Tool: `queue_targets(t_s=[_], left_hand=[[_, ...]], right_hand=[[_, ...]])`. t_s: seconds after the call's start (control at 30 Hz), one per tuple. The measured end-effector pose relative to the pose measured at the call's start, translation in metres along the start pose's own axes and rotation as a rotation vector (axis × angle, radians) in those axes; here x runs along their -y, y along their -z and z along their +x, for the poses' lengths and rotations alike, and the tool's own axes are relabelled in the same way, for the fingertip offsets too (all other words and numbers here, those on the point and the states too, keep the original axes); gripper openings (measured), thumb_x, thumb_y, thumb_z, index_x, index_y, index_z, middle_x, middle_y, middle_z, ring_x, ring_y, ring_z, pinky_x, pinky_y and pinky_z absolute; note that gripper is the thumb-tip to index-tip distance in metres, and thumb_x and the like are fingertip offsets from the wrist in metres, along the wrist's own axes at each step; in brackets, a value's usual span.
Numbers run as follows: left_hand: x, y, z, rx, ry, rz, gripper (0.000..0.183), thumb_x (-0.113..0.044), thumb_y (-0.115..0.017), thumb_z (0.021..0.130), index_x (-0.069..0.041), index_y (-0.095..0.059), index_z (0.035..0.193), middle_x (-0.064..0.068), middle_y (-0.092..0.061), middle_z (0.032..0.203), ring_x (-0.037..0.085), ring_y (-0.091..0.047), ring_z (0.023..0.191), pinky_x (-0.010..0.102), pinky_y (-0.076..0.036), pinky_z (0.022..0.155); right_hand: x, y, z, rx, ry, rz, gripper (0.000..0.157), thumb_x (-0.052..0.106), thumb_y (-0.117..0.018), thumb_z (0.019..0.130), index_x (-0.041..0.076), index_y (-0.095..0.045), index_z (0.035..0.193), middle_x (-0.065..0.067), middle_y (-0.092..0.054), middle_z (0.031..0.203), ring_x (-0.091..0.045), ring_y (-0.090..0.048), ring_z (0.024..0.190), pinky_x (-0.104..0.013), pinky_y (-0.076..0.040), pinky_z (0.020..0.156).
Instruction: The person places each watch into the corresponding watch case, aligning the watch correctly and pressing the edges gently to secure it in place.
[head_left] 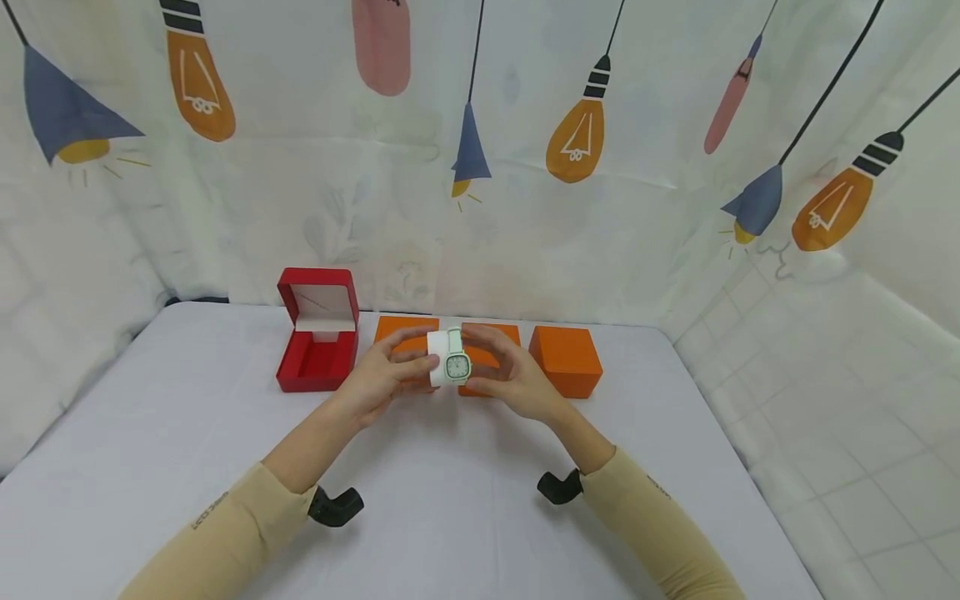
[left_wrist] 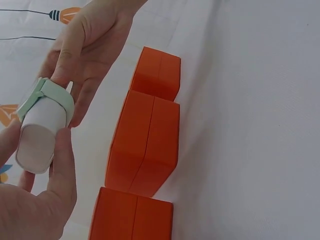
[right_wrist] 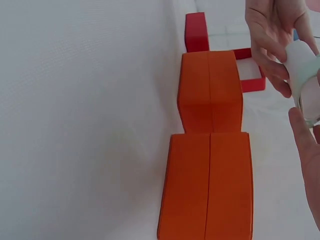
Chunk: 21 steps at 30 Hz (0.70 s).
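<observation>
A wristwatch with a pale mint-green strap [head_left: 457, 365] is wrapped around a white watch pillow [head_left: 438, 343], held up above the table between both hands. My left hand [head_left: 375, 379] grips one end of the pillow, thumb in front and fingers behind. From the other side, my right hand [head_left: 525, 383] holds the watch end between thumb and fingers. The dial faces me in the head view. In the left wrist view the strap's buckle side [left_wrist: 56, 93] and the pillow's flat end [left_wrist: 36, 147] show.
An open red box [head_left: 318, 358] with a white-lined lid stands at the back left. To its right are three orange boxes, including a closed one [head_left: 566, 360] at the right; the hands partly cover the others. A patterned curtain [head_left: 300, 183] hangs behind the table.
</observation>
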<state>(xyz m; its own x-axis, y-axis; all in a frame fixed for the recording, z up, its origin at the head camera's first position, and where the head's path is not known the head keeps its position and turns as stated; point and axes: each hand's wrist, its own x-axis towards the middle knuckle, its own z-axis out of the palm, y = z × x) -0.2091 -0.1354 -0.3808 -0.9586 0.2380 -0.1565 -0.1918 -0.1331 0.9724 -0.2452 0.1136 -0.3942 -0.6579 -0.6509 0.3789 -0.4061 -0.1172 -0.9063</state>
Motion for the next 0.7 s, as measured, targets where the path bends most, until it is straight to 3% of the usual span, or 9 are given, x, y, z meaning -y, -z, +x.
queue_targets(t_s=[0.3,0.57,0.7], left_hand=[[0.0012,0.0035,-0.0011,0.025,-0.002,0.007,0.069,-0.015,-0.073,0.097,-0.015,-0.038,0.157,0.019,-0.044,0.149,0.036,-0.05,0.129,0.042,-0.055,0.097],[0.0032,0.008,-0.0027,0.023,0.026,0.032,0.07,-0.016,-0.073,0.097,-0.015,-0.039,0.158,0.02,-0.048,0.144,0.035,-0.052,0.127,0.049,-0.048,0.104],[0.0023,0.0075,-0.0034,-0.002,0.04,0.05,0.069,-0.016,-0.073,0.097,-0.015,-0.04,0.158,0.02,-0.05,0.143,0.036,-0.054,0.125,0.048,-0.05,0.102]], right_hand=[[-0.0034,0.0,-0.0007,0.006,0.017,0.016,0.071,-0.015,-0.068,0.091,0.003,-0.041,0.155,-0.009,-0.035,0.16,-0.028,-0.037,0.145,-0.045,-0.047,0.106],[-0.005,-0.0035,-0.0005,-0.018,0.001,0.033,0.074,-0.018,-0.069,0.088,0.003,-0.042,0.154,-0.011,-0.042,0.154,-0.03,-0.04,0.143,-0.044,-0.052,0.1],[-0.0071,-0.0059,-0.0008,-0.035,0.002,0.02,0.075,-0.019,-0.071,0.086,0.001,-0.042,0.153,-0.014,-0.044,0.152,-0.031,-0.041,0.142,-0.043,-0.053,0.098]])
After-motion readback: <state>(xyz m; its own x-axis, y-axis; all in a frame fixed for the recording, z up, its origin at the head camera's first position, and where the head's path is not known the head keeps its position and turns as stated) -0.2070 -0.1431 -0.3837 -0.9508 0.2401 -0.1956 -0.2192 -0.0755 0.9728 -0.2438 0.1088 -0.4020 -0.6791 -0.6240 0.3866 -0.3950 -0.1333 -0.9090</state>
